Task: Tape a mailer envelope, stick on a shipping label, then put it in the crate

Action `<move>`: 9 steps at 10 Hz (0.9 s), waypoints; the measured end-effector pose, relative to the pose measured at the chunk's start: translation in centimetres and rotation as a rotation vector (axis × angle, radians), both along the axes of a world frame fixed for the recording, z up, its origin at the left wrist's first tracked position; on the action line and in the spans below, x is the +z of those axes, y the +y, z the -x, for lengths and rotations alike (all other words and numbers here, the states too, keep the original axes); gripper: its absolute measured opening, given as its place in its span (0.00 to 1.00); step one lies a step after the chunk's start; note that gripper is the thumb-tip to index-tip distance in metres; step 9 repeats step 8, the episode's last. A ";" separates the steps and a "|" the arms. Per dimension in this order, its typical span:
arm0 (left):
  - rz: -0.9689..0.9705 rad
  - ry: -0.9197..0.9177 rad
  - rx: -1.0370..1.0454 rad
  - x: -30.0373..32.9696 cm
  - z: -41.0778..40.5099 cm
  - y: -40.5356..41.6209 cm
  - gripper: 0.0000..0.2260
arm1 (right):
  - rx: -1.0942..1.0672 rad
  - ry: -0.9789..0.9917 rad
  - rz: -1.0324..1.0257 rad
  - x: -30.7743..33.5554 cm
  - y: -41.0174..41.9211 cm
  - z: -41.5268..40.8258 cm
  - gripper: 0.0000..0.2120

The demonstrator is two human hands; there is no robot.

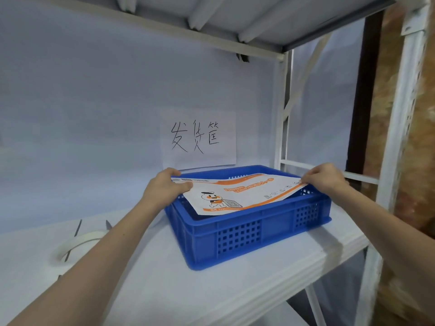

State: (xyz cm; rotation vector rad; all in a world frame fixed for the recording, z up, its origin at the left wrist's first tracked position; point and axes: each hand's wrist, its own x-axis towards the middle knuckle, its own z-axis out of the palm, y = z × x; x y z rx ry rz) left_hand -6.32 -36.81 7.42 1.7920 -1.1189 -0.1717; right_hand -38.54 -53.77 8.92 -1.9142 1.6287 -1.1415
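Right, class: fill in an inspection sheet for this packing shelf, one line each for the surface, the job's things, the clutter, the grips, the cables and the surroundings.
Surface: white shelf board of a white metal rack, with the blue crate on it.
Job's things: orange and white mailer envelope held flat over the open crate, printed side up; shipping label not seen on that side.
Clutter: roll of tape at the left, with scissors lying through it.
Grips: left hand pinches the envelope's left edge; right hand pinches its right corner.
Cables: nothing seen.
Surroundings: handwritten paper sign on the pale back wall; another shelf above; brown board at the right.
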 end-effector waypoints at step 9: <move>-0.012 -0.124 0.091 -0.2 -0.8 -0.2 0.23 | -0.028 0.078 0.079 -1.3 -2.6 0.3 0.09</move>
